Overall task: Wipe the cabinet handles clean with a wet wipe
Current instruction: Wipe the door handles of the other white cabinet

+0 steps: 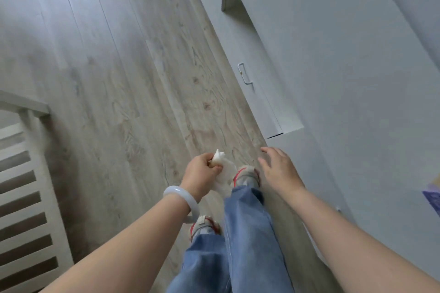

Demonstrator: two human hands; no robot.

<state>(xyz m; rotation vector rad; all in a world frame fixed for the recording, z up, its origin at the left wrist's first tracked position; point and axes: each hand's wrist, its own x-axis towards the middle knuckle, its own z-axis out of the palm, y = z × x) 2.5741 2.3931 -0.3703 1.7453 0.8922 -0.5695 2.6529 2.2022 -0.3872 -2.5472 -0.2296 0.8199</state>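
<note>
My left hand (202, 172) grips a crumpled white wet wipe (222, 173) at the lower middle of the view, above my feet. My right hand (277, 169) hovers beside it with relaxed, spread fingers, holding nothing, close to the white cabinet front (333, 78). A thin white bar handle (244, 73) sits on a lower cabinet door (264, 102) farther ahead, well apart from both hands.
Grey wood-plank floor (131, 78) stretches ahead on the left. A white slatted frame (26, 173) stands at the left edge. My legs in blue jeans and sneakers (245, 175) are below the hands. A purple item (432, 197) shows at the right edge.
</note>
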